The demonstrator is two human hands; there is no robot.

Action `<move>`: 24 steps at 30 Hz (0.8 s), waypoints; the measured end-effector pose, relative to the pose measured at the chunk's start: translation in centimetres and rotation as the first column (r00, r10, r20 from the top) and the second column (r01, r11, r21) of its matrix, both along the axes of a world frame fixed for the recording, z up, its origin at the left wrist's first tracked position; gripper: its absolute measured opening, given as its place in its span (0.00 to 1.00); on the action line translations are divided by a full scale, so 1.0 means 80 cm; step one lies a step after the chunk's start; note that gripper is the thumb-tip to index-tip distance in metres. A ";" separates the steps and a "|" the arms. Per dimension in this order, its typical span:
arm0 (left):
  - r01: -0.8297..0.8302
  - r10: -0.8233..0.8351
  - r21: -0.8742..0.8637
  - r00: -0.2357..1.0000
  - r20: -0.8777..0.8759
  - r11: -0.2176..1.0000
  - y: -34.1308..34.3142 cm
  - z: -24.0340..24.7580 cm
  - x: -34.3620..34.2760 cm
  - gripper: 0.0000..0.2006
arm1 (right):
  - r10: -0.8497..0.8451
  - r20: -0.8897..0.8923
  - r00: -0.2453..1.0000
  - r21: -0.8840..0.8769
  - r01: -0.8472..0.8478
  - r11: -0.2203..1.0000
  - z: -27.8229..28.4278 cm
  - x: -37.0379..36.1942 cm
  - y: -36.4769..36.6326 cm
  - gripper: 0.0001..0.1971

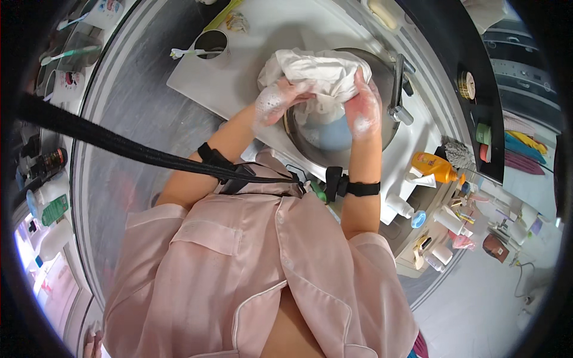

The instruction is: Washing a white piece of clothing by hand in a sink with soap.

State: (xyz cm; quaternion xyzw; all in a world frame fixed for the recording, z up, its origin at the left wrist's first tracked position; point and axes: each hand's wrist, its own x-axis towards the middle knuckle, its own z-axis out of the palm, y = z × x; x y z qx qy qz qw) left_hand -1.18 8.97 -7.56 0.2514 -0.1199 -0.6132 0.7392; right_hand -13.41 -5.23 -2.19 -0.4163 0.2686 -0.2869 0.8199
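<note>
Looks like lathering now: left hand and right hand both pinch the bunched white cloth over the sink's far side, the next rub probably calling for firm grips.

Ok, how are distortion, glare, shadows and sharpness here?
Head view: left hand, right hand and white cloth read clearly; the white counter bows along its back edge and corners go black; pinkish glare washes out the lower left; soft shadow lies left of the cloth.
</note>
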 end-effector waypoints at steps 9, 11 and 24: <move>-0.008 0.014 0.195 0.999 -0.032 0.981 0.019 0.011 0.004 0.17 | -0.072 -0.057 0.996 0.101 0.078 0.992 -0.008 -0.011 -0.008 0.17; 0.000 0.020 0.142 0.991 -0.136 0.990 0.022 0.019 0.005 0.20 | -0.028 -0.012 1.000 0.154 0.029 0.988 0.003 -0.012 0.001 0.18; 0.001 -0.009 0.337 1.000 0.025 0.942 0.001 0.050 -0.001 0.18 | -0.025 -0.276 0.961 0.048 0.039 0.998 0.016 -0.020 0.035 0.21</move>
